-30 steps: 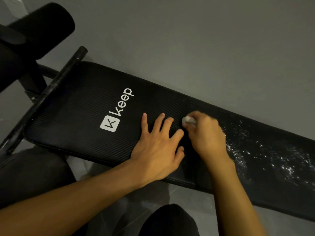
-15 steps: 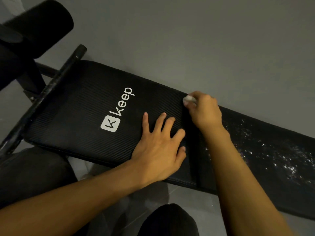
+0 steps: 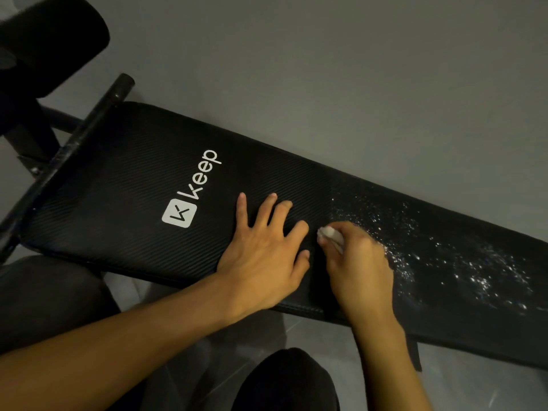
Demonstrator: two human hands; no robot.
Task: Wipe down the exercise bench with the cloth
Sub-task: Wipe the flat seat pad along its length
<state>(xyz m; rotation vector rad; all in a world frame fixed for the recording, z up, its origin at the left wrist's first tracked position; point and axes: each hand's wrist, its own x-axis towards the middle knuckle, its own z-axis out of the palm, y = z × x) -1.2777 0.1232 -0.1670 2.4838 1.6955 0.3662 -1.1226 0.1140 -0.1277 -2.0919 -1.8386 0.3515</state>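
Observation:
The black padded exercise bench [image 3: 124, 185] runs from upper left to lower right, with a white "keep" logo on it. My left hand [image 3: 264, 256] lies flat on the pad with fingers spread, just right of the logo. My right hand [image 3: 358, 268] grips a small wadded white cloth [image 3: 329, 234] and presses it on the pad next to my left fingertips. Most of the cloth is hidden in my fist. White wet specks [image 3: 444, 256] cover the pad to the right of my right hand.
A black metal bar [image 3: 74, 149] crosses the bench's left end, and a black foam roller [image 3: 50, 43] sits at the top left. Grey floor [image 3: 355, 84] lies beyond the bench. My dark-clothed knees [image 3: 287, 384] are below the pad's near edge.
My right hand with the cloth went from the middle of the pad to its far edge, then came back toward me. My left hand stayed in place.

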